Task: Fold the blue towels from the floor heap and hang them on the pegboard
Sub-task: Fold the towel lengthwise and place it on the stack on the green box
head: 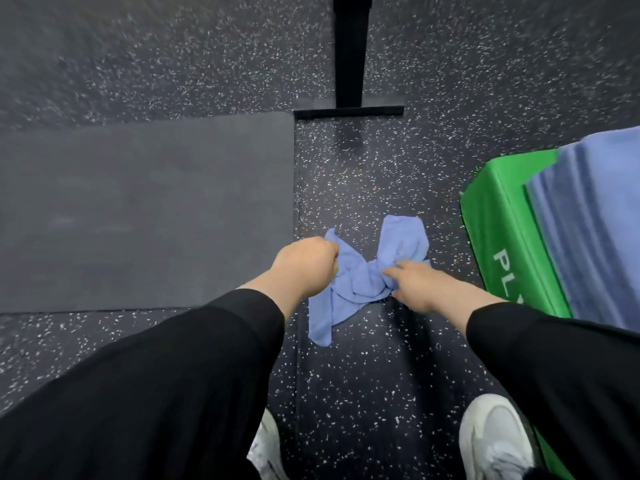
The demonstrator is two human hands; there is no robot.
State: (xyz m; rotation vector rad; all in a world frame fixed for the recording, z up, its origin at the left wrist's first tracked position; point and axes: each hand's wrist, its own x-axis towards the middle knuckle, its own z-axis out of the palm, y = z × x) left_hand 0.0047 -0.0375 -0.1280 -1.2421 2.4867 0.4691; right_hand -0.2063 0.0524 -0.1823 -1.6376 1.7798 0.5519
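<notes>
**Both hands on one crumpled towel, low over the floor**

Blue towel [360, 271] is bunched into a knot between the two hands, at or just above the speckled rubber floor [363, 368]; can't tell if it has cleared it. Long axis runs roughly lower-left to upper-right: one tail trails down toward the feet, one flap sticks up past the right hand.

Left hand [304, 265]: fist closed on the towel's left edge. Right hand [419, 284]: fingers pinching the bunched middle, closed on cloth. Each grip sits right at the fabric, the knot between them. Neither hand is clearly nearer.

Judgement: next move is to lift and pull the hands apart to shake it flat. The right grip is on the wad, not a corner, so it likely needs a re-grab first.

Textures: towel is soft, limp, thin terry, wrinkled. Floor is grainy rubber with white flecks; a smooth grey mat [145, 209] lies left. A glossy green box [502, 230] on the right carries a stack of blue towels [595, 209], edges layered. Pegboard is not in view.
</notes>
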